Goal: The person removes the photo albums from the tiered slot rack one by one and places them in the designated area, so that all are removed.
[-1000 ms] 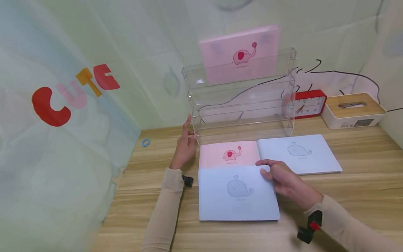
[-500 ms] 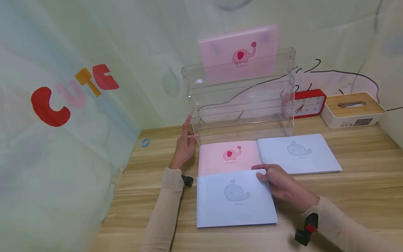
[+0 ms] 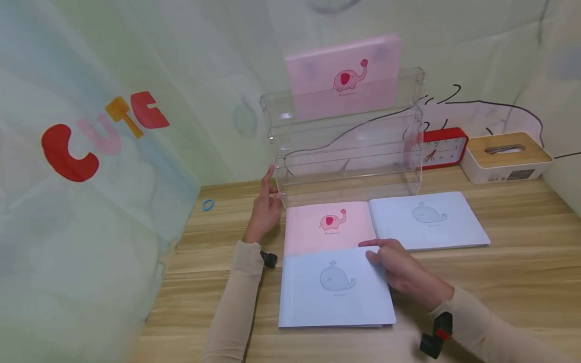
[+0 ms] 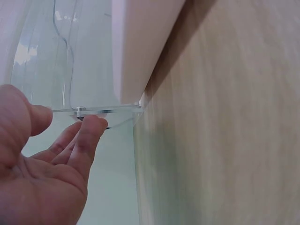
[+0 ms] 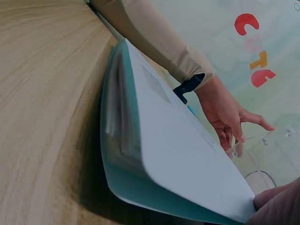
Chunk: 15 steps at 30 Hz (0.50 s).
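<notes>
My left hand [image 3: 265, 212] touches the left end panel of a clear acrylic tiered rack [image 3: 349, 179]. In the left wrist view, its fingertips [image 4: 93, 122] lie against the panel. My right hand [image 3: 406, 269] pinches the upper right corner of a pale blue whale picture book [image 3: 338, 290], its thumb on the cover and a finger along the top edge. This book overlaps the lower part of a pink elephant book [image 3: 301, 227] lying flat. A second whale book [image 3: 428, 222] lies to the right. On the rack's top tier stands another pink elephant book [image 3: 347, 78].
A red clock [image 3: 442, 147] and a white tissue box with a wooden lid [image 3: 508, 159] stand at the back right. Near the left wall lies a small blue ring [image 3: 208, 204]. Coloured letters [image 3: 70, 154] decorate that wall. Everything rests on a wooden tabletop [image 3: 199, 247].
My right hand has drawn the near whale book towards me and slightly left, baring more of the pink book under it. My left hand stays at the rack.
</notes>
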{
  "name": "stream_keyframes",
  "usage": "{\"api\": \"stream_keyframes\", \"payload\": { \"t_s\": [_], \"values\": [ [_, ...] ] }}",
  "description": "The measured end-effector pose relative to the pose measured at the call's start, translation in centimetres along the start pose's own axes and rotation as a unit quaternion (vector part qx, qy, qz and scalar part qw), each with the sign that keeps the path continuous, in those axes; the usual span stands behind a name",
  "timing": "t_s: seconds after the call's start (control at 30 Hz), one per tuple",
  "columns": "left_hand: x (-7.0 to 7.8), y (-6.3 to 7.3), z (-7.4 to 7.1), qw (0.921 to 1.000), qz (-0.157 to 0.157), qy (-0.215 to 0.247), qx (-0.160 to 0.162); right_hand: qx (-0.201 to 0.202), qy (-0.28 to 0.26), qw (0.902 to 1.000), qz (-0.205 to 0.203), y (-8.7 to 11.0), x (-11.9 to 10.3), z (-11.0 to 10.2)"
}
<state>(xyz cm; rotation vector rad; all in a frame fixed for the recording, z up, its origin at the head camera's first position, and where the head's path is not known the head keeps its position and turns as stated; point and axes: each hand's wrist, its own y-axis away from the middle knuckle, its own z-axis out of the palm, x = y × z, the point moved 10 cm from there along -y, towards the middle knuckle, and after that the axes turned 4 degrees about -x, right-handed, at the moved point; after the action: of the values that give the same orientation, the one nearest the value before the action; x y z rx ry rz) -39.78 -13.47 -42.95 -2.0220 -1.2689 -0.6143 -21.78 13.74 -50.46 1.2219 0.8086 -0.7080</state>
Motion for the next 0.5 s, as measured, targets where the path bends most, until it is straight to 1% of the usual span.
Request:
{"api": "stream_keyframes", "payload": {
  "t_s": [0.13,0.3,0.37,0.5],
  "values": [
    [-0.1,0.0,0.0,1.0000,0.002,0.002,0.002,0.008,0.016,0.9998,-0.005,-0.1,0.1,0.1],
    [0.1,0.1,0.0,1.0000,0.007,0.002,0.005,0.012,0.076,0.9969,-0.017,0.2,-0.6,0.1],
    [0.1,0.1,0.0,1.0000,0.008,0.002,0.005,0.013,0.113,0.9930,-0.032,0.5,-1.3,0.1],
    [0.1,0.0,0.0,1.0000,0.005,0.002,0.004,0.036,0.184,0.9787,-0.083,1.4,-3.3,-0.8]
  ]
}}
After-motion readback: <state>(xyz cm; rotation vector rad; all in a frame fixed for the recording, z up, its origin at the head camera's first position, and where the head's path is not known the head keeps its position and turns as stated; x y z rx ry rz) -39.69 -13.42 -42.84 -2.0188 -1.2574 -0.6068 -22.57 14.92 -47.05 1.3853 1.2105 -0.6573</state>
